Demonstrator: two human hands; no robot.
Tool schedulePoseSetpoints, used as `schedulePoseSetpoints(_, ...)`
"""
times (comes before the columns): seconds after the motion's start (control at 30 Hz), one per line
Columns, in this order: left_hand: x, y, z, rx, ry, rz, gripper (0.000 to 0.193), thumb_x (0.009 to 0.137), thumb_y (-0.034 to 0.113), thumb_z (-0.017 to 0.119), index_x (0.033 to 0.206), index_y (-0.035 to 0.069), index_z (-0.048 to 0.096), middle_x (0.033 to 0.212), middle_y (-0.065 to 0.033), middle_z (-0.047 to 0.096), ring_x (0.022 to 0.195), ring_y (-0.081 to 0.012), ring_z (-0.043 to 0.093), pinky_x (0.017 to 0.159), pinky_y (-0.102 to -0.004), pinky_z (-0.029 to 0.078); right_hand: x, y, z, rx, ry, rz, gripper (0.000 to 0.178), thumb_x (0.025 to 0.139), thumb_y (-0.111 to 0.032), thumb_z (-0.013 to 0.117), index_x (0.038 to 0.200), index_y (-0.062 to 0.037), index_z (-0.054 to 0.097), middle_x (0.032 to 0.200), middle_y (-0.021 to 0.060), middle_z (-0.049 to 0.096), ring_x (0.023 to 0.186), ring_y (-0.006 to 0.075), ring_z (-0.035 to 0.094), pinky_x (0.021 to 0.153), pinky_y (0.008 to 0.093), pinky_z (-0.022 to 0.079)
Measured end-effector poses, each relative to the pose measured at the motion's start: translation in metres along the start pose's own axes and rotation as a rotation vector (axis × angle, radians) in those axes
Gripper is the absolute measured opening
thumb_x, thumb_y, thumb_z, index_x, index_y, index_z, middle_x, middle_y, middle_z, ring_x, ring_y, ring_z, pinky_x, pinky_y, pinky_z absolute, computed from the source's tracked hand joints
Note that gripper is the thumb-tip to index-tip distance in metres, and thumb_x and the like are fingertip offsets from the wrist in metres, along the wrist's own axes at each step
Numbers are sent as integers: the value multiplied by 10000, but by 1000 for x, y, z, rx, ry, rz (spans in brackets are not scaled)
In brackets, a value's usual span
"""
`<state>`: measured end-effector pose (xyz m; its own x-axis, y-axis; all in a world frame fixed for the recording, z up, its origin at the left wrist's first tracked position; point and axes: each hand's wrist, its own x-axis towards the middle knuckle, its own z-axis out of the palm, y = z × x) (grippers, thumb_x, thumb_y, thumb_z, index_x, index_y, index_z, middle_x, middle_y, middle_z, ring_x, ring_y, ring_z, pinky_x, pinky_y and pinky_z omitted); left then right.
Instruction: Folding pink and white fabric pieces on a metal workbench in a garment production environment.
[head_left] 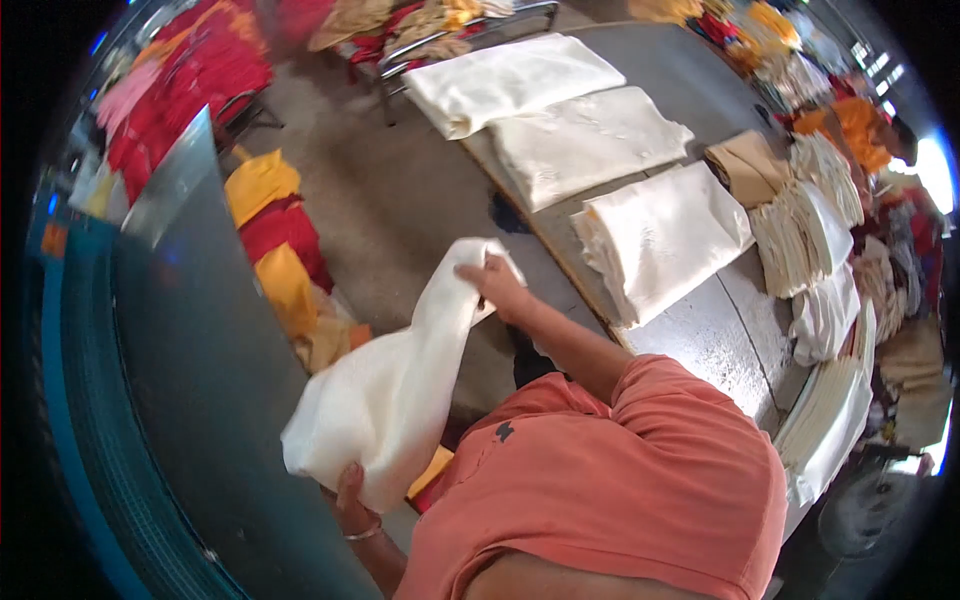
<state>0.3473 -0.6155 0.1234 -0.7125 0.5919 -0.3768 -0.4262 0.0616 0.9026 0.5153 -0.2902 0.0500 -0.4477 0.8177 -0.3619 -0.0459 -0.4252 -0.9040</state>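
A folded white cloth (375, 400) hangs between my two hands, its middle sagging in soft folds. My left hand (352, 503), with a bangle at the wrist, grips the lower end; the thumb lies on the cloth and the fingers are hidden beneath it. My right hand (497, 287) is closed on the upper end, where the cloth narrows and bends over. The cloth is held in the air between a dark flat surface (220, 400) on my left and a table (720, 320) on my right, apart from the piles on that table.
On the right table lie a far white cloth pile (515, 80), a middle pile (590, 140) and a nearer pile (665, 240). A tan folded cloth (748, 168) and cream stacks (800, 240) sit beyond. Yellow cloth (262, 185) and red cloth (285, 240) border the left surface.
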Motion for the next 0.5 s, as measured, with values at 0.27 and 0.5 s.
schedulePoseSetpoints(0.27, 159, -36, 211, 708, -550, 824, 352, 730, -53, 608, 1068, -69, 512, 1002, -144, 566, 841, -201, 570, 779, -292, 489, 51, -186, -219, -39, 350, -637, 256, 791, -163, 589, 984, 5, 601, 877, 53, 620, 778, 131, 564, 704, 252, 449)
schedulePoseSetpoints(0.5, 230, -106, 478, 340, -622, 196, 405, 708, 94, 703, 1046, -49, 531, 963, -90, 587, 830, -122, 554, 704, -266, 476, 138, -160, -408, 158, 609, -517, 211, 816, -207, 542, 902, -16, 566, 742, 42, 575, 659, 135, 560, 579, 286, 466)
